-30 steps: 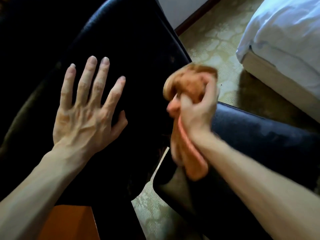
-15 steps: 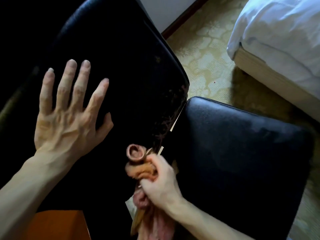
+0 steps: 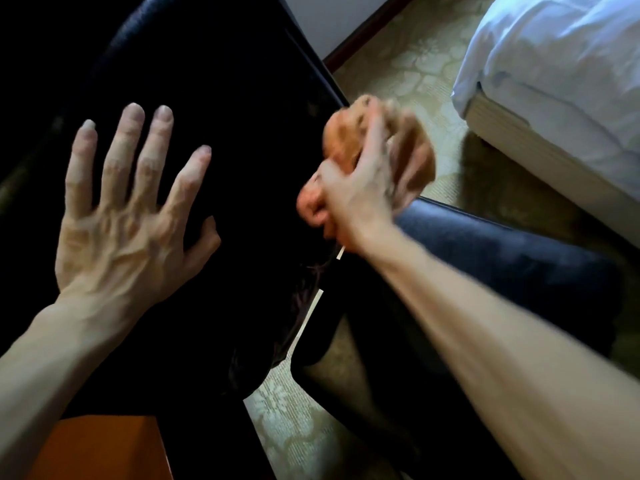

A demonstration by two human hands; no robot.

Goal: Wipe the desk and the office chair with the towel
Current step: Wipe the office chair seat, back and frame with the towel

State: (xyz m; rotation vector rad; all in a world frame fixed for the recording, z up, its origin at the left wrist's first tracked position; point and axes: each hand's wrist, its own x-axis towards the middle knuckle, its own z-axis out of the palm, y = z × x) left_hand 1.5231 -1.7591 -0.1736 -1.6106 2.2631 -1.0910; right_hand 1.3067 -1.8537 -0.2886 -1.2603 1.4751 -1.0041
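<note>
Towel (image 3: 341, 136) bunched in gripping right hand (image 3: 362, 192).
Left hand (image 3: 128, 233) spread flat against office chair (image 3: 235, 98); blurred cloth perhaps touching its edge.

The person's arms are bare from the lower edge of the view up to the hands. The left forearm (image 3: 45, 358) is lean and smooth, narrowing toward the wrist. The left hand (image 3: 131, 233) is bony, with raised veins and tendons that branch across its back toward the knuckles. Its fingers (image 3: 121, 157) are long and slender, with creased knuckles and short, rounded nails (image 3: 163, 112). The right forearm (image 3: 485, 341) is long and lean as well, its outline softened by motion blur. The right hand (image 3: 360, 192) is blurred too, so only faint tendon lines on its back can be made out.
</note>
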